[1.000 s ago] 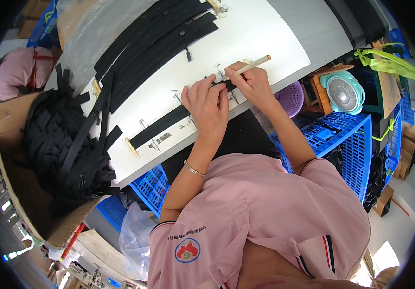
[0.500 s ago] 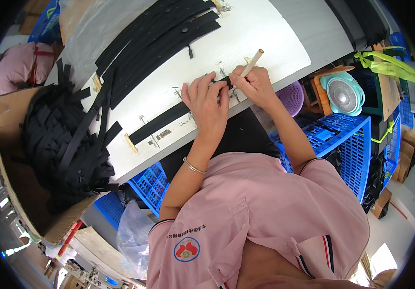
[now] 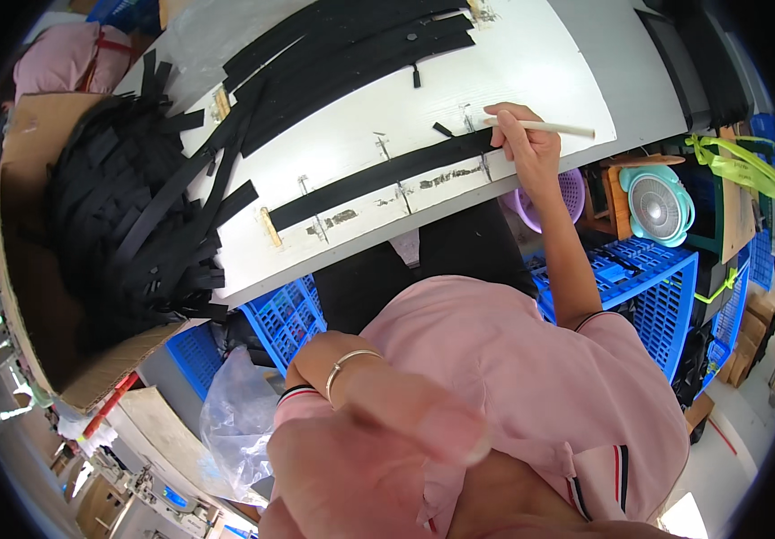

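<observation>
My right hand (image 3: 533, 153) is closed around a slim pale pen-like stick (image 3: 571, 130) at the right end of a black fabric strip (image 3: 369, 182). That strip lies flat along the front of the white board (image 3: 531, 63), between small clear marks or guides. Raised close to the camera and blurred, my left hand (image 3: 351, 467) is away from the board. Its thumb points right, while its other fingers are cut off by the lower edge. A short black piece (image 3: 442, 129) lies just behind the strip, left of my right hand.
Long black strips (image 3: 333, 76) lie stacked at the back of the board. A cardboard box (image 3: 23, 225) heaped with black strips (image 3: 127, 216) stands at left. Blue crates (image 3: 666, 314), a purple basket (image 3: 571, 193) and a turquoise fan (image 3: 659, 207) are at lower right.
My left hand has left the strip and come up toward the camera. My right hand stays at the strip's right end, with the stick now tipped toward the right. The view has shifted.
</observation>
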The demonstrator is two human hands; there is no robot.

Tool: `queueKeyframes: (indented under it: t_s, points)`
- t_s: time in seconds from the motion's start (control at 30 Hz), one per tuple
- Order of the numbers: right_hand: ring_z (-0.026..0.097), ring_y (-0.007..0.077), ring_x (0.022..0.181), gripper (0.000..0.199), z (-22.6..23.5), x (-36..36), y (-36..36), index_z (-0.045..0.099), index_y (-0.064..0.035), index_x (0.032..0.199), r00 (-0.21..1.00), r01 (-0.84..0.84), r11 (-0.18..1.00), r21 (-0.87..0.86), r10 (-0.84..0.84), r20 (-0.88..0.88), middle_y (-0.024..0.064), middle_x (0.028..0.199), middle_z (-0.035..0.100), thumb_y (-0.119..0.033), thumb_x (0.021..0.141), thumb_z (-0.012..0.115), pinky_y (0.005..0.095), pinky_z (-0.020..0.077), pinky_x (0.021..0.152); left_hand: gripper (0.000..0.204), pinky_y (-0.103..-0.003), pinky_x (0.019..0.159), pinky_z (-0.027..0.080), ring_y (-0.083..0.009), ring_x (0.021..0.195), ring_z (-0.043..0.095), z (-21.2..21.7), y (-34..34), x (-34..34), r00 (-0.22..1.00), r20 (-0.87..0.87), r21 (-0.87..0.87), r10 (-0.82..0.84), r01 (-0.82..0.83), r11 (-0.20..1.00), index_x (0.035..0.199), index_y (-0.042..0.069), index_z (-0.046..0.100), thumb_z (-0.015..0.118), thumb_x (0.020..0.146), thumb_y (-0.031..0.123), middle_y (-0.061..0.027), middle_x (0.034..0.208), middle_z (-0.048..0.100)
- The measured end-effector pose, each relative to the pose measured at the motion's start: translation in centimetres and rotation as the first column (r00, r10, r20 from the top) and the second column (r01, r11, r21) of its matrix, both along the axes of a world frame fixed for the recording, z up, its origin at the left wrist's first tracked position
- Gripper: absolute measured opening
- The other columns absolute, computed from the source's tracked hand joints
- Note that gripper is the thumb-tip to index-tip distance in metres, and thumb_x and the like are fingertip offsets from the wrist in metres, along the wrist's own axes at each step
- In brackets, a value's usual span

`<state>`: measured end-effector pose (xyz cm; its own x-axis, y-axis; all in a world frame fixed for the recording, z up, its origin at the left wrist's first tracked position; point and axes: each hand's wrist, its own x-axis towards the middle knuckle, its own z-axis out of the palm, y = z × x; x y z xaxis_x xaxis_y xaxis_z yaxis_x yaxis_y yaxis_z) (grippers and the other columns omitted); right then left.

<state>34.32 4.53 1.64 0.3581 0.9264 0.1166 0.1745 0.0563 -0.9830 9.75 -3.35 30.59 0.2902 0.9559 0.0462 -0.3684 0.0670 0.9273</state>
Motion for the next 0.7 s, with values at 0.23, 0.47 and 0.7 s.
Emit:
queueKeyframes:
  t_s: [0.23,0.47,0.7]
  points:
    - [0.051,0.0055,0.062,0.024,0.3,-0.9,0.7,0.071,-0.0081,0.114,0.958,-0.106,0.994,0.009,0.099,0.269,-0.0014,0.078,0.064,-0.022,0.095,0.074,0.0224,0.0404,0.055,0.022,-0.049,0.111,0.032,-0.0201,0.13,0.041,1.1,-1.8,1.9,0.764,0.195,-0.384,0.615,-0.517,0.765,0.121,0.029,0.066,0.066,0.1,0.028,0.0052,0.127,0.051]
    - [0.069,0.0276,0.09,0.049,1.1,-2.3,2.5,0.061,-0.0098,0.121,0.514,-0.185,0.983,-0.016,0.11,0.851,0.0091,0.103,0.067,-0.031,0.084,0.085,0.0358,0.0552,0.074,0.012,-0.06,0.106,0.034,-0.0195,0.117,0.049,1.2,-2.6,-6.8,0.915,0.103,-0.431,0.389,-0.312,0.847,0.109,0.029,0.068,0.067,0.097,0.026,0.003,0.11,0.056]
    - [0.072,0.03,0.086,0.05,-1.4,-4.1,10.4,0.057,-0.0114,0.124,0.528,-0.108,0.955,0.278,-0.182,0.83,0.0084,0.112,0.066,-0.033,0.087,0.082,0.0367,0.0572,0.066,0.02,-0.062,0.109,0.033,-0.0208,0.117,0.049,-6.5,-0.5,-5.4,0.881,0.45,0.351,0.143,-0.322,0.879,0.112,0.024,0.064,0.073,0.094,0.024,-0.0031,0.108,0.058]
